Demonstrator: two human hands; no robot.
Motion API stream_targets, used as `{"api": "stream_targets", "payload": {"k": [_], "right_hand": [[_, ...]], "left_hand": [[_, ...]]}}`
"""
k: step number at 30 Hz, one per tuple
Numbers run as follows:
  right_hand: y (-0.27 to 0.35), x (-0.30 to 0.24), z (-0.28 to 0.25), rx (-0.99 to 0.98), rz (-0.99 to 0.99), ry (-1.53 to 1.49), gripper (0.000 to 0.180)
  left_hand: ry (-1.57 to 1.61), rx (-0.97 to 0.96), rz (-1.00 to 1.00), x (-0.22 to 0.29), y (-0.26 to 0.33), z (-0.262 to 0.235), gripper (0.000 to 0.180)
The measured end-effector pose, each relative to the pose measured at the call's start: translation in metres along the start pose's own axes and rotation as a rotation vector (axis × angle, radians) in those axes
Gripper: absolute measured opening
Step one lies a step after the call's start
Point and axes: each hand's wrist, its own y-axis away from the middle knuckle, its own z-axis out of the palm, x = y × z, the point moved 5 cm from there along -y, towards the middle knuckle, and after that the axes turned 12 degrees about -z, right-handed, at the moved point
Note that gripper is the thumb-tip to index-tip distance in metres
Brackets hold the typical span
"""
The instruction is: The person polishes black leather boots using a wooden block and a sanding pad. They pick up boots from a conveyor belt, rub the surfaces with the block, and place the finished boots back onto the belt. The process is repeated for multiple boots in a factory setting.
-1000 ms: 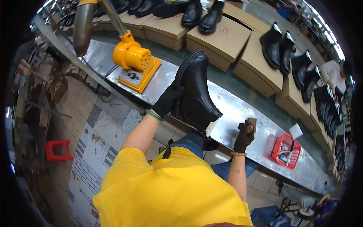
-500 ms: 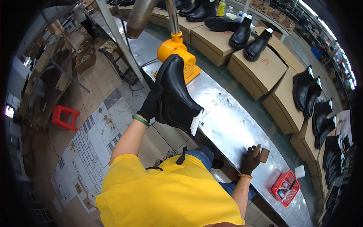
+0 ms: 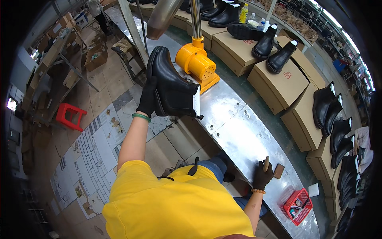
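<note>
One black ankle boot [image 3: 171,83] is held up just to the left of a yellow machine [image 3: 197,61], which stands on a long metal table [image 3: 234,127]. The boot's toe points away from the wearer, and its white-edged opening faces right, on the near side of the machine. The left hand [image 3: 147,97], in a dark glove, is wrapped against the sole side of the boot, farther left of the machine than the boot itself; some fingers are hidden, but the hand is clearly closed on it.

Well to the right of the machine and nearer the wearer, the right hand [image 3: 262,176], also gloved, is over the table with its fingers bent around a slim tan piece [image 3: 266,163] that sticks up from them. A flat brown block [image 3: 279,171] lies just beside that hand, on the side away from the wearer. Farther from the machine along the table sits a red basket [image 3: 291,198] of small items, too small to tell apart. Cardboard boxes [image 3: 278,88] line up behind and to the right of the machine, with pairs of black boots [image 3: 264,42] on top.
</note>
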Motion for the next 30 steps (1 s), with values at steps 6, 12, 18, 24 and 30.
{"api": "stream_targets", "payload": {"k": [6, 12, 18, 24, 30], "right_hand": [[0.001, -0.003, 0.001, -0.01, 0.037, -0.027, 0.026], [0.002, 0.003, 0.004, 0.027, -0.03, -0.005, 0.027], [0.001, 0.001, 0.005, 0.02, -0.044, -0.002, 0.027], [0.001, -0.001, 0.007, 0.036, -0.057, 0.012, 0.025], [0.0, 0.0, 0.01, -0.008, -0.048, 0.0, 0.028]], "left_hand": [[-0.005, 0.017, 0.057, -0.003, 0.001, -0.007, 0.058], [0.092, -0.013, 0.049, -0.008, -0.001, -0.023, 0.058], [0.259, -0.095, 0.023, -0.013, 0.007, -0.02, 0.058], [0.345, -0.075, -0.002, -0.015, 0.017, -0.009, 0.057], [0.38, 0.006, 0.119, -0.028, 0.003, -0.024, 0.066]]}}
